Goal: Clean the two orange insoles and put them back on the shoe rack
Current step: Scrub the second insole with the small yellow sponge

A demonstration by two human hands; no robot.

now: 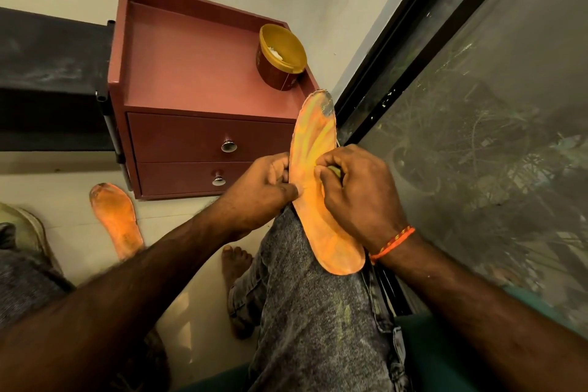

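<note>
A flat orange foam insole [318, 191] rests on the person's grey-jeaned knee [318, 312]. The left hand [261, 191] pinches its edge; the right hand [356, 191] presses a small yellowish wad against it, fingers curled. A second, grimy orange insole [116, 219] lies on the pale floor [79, 245] beside a maroon two-drawer cabinet [197, 99], which carries an open yellow-rimmed tub [281, 57].

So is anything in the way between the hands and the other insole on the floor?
Yes. Both hands, left and right, hold one insole on the knee. The left forearm crosses over the heel of the floor insole.
</note>
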